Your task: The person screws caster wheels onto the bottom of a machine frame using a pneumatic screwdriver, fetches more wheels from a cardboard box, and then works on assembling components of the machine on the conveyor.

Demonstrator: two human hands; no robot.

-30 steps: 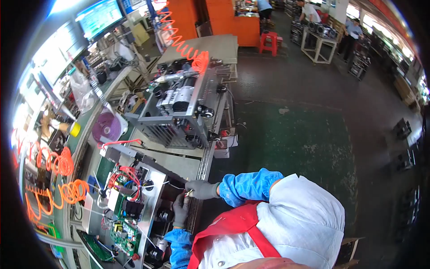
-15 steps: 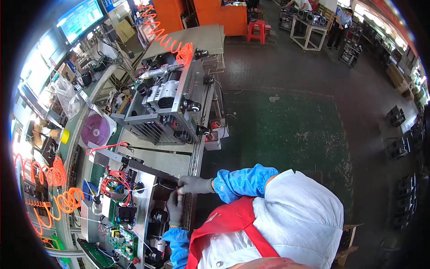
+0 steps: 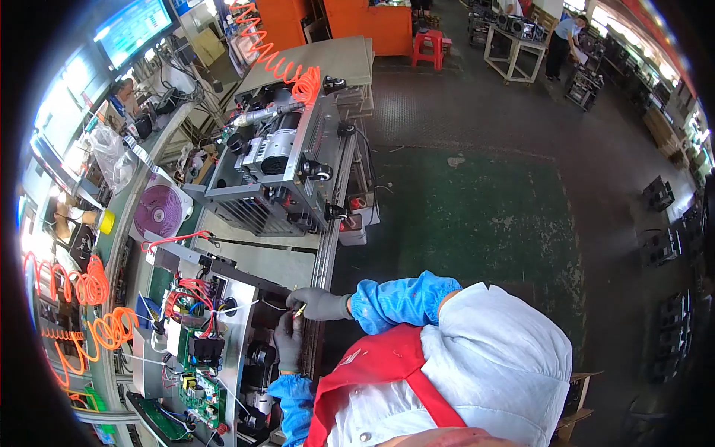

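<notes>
My right hand (image 3: 322, 304), in a grey glove, is closed with its fingertips on a small brass-coloured piece (image 3: 299, 310). Just below it my left hand (image 3: 288, 341), gloved alike, has its fingers pinched at the same piece; its exact grip is partly hidden. A thin white wire (image 3: 269, 305) runs from the machine toward the fingers. Both hands are at the near side of an open machine (image 3: 240, 328) with a metal panel. Green circuit boards (image 3: 202, 398) and red wires (image 3: 195, 290) show on the panel's far side.
Another open machine (image 3: 272, 160) with castors stands farther along the bench. Orange coiled air hoses (image 3: 112, 331) hang at the left, near a purple fan (image 3: 158, 212) and a screen (image 3: 132, 33). A red stool (image 3: 427, 48) and a co-worker (image 3: 567, 41) are at the back.
Both hands have shifted slightly left and up, and the brass-coloured piece now shows between the fingertips. In the background the co-worker has bent toward a machine.
</notes>
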